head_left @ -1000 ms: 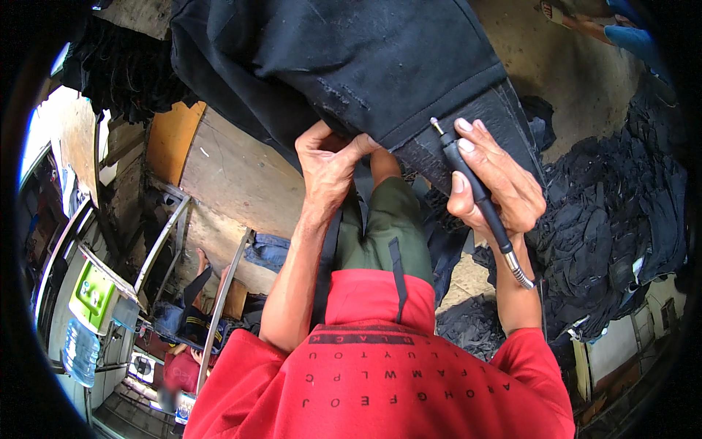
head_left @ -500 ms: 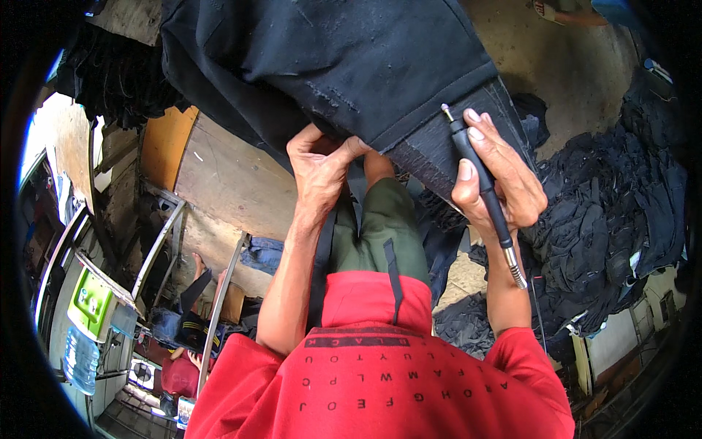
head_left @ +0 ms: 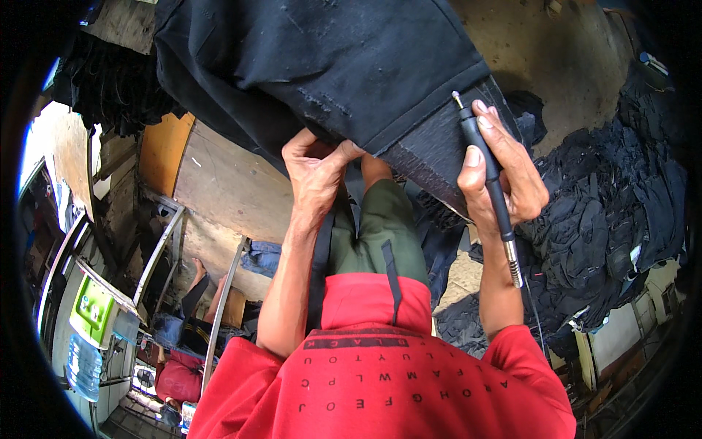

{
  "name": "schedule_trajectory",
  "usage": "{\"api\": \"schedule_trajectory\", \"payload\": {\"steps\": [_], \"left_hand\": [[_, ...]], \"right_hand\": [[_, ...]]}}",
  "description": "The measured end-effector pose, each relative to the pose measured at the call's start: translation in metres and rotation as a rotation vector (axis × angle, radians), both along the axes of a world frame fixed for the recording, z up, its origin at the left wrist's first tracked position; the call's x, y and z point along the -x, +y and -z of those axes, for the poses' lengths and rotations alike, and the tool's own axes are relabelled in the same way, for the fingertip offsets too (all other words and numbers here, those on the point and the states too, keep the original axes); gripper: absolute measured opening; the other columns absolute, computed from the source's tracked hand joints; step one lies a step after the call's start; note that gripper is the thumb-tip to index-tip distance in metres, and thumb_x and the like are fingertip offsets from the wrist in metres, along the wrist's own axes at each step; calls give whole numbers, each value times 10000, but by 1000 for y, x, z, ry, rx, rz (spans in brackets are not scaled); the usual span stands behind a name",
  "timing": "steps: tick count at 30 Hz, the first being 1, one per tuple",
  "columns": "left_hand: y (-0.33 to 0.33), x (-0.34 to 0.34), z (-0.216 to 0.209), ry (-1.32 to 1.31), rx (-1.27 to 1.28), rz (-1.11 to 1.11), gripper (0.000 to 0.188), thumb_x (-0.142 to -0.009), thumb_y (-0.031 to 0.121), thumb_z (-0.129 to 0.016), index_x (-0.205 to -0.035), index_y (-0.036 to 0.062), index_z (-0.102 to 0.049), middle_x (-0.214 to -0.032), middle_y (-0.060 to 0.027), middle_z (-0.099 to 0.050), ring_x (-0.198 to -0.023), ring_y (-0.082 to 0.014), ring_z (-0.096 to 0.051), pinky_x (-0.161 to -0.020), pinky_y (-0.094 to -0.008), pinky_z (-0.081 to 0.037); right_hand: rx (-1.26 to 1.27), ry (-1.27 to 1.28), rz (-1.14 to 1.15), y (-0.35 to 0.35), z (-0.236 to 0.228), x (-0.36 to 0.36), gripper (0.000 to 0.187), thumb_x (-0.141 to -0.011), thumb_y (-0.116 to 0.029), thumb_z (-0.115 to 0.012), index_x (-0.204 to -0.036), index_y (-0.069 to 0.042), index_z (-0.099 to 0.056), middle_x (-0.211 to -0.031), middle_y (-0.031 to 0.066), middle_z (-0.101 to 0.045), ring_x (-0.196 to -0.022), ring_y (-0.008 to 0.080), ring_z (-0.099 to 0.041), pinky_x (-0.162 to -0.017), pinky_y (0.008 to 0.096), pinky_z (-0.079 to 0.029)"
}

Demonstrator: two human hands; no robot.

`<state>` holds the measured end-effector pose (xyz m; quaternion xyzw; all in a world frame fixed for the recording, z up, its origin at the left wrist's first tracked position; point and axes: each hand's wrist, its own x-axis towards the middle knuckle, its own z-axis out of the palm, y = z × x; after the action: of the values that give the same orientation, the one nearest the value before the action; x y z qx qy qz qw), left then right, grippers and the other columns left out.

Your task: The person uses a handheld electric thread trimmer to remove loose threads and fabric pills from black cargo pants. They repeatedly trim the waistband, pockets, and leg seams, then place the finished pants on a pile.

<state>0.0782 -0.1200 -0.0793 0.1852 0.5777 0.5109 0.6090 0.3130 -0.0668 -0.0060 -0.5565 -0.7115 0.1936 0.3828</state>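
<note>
Black cloth (head_left: 329,73) fills the top middle of the frame, with rough, worn spots on it and a stitched edge that slants up to the right. Past that edge sticks out a dark flat piece (head_left: 431,161), near the middle of the frame.

The left hand (head_left: 316,172) pinches the low edge of the cloth between thumb and fingers. The right hand (head_left: 508,168) holds a black tool (head_left: 495,186), thin like a fat pen, with its fingers wrapped around it. Its small metal tip points up and to the left, close to the stitched edge; I cannot tell if it touches.

Below, at the bottom of the frame, is a red shirt (head_left: 380,380), with green shorts (head_left: 387,227) above it. A big pile of dark clothes (head_left: 585,205) lies at the right. At the lower left are a green tray (head_left: 91,311), a blue bottle (head_left: 84,368) and another person (head_left: 179,377) in red.
</note>
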Motion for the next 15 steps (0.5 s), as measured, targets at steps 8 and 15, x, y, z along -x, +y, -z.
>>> {"api": "schedule_trajectory", "payload": {"steps": [8, 15], "left_hand": [[0, -1, -1, 7, -1, -1, 231, -848, -109, -854, -1068, -72, -796, -1040, -94, -821, -936, -166, -753, -885, -315, -607], [0, 2, 1, 37, 15, 20, 228, -842, -104, -850, -1060, -60, -801, -1031, -81, -824, -928, -153, -752, -864, -305, -601]], "right_hand": [[-3, -6, -1, 0, 0, -2, 324, -848, 9, -740, -1151, 112, -792, -1111, 272, -818, -1098, 398, -815, -1052, 496, -632], [36, -5, -97, -3, -2, -3, 329, -888, -10, -711, -1184, 119, -777, -1155, 292, -809, -1144, 405, -799, -1086, 515, -607]]}}
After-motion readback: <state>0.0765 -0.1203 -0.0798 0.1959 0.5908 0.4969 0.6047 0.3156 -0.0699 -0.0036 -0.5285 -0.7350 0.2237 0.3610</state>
